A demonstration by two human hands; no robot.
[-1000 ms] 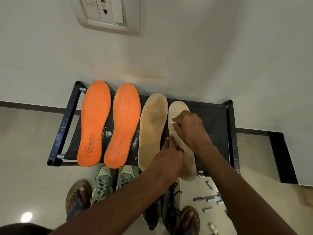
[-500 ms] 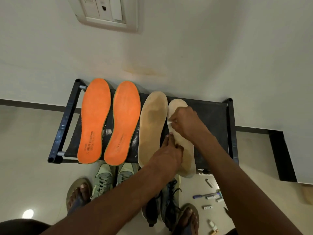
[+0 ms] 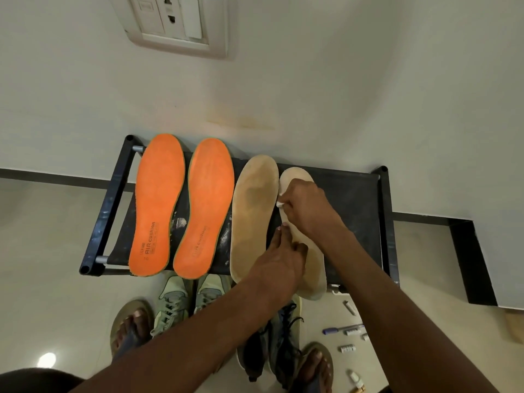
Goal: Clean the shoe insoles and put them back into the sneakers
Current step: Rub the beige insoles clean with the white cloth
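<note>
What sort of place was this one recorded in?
Most likely a home, at a shoe rack set against a wall by the floor. A wall socket plate sits above it, green sneakers stand on the tiled floor underneath, and the person wears sandals.

Dim warm light, floor glare (image 3: pixel 46 359) (lower left), wide-angle bending
</note>
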